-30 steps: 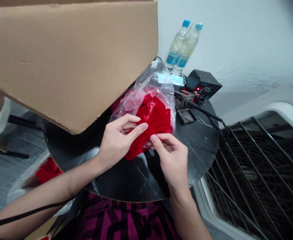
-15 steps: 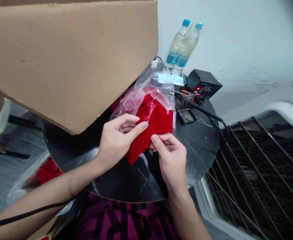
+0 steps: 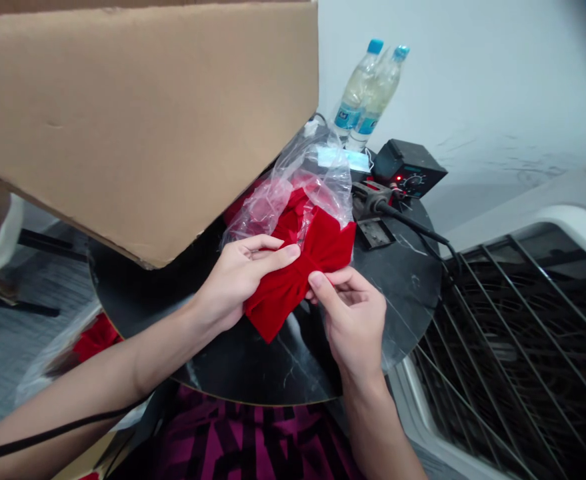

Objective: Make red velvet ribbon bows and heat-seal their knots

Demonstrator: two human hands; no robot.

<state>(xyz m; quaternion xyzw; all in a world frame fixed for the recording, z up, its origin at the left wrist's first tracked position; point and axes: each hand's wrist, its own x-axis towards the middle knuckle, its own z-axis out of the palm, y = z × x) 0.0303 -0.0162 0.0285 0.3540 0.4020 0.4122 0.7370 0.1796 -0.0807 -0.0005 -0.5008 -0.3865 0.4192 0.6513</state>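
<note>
A red fabric bow [image 3: 285,293] is held between my hands above the round black table [image 3: 253,367]. My left hand [image 3: 240,273] pinches it near its gathered middle, thumb on top. My right hand [image 3: 350,310] grips the middle band from the other side with thumb and fingers. The undersides of the fingers are hidden by the fabric and the hands. Just behind the bow lies a clear plastic bag [image 3: 327,150] with more red fabric [image 3: 295,213] in it.
A large cardboard box [image 3: 147,127] overhangs the table's left side. At the back stand two bottles [image 3: 360,100], a blue face mask [image 3: 343,159] and a black control unit [image 3: 411,168] with a lit red light and a cabled tool [image 3: 373,199]. A grilled appliance [image 3: 517,333] stands right.
The bow has turned a little and moved slightly toward me, so more of both loops shows. My right hand has shifted slightly right and down, still gripping the middle.
</note>
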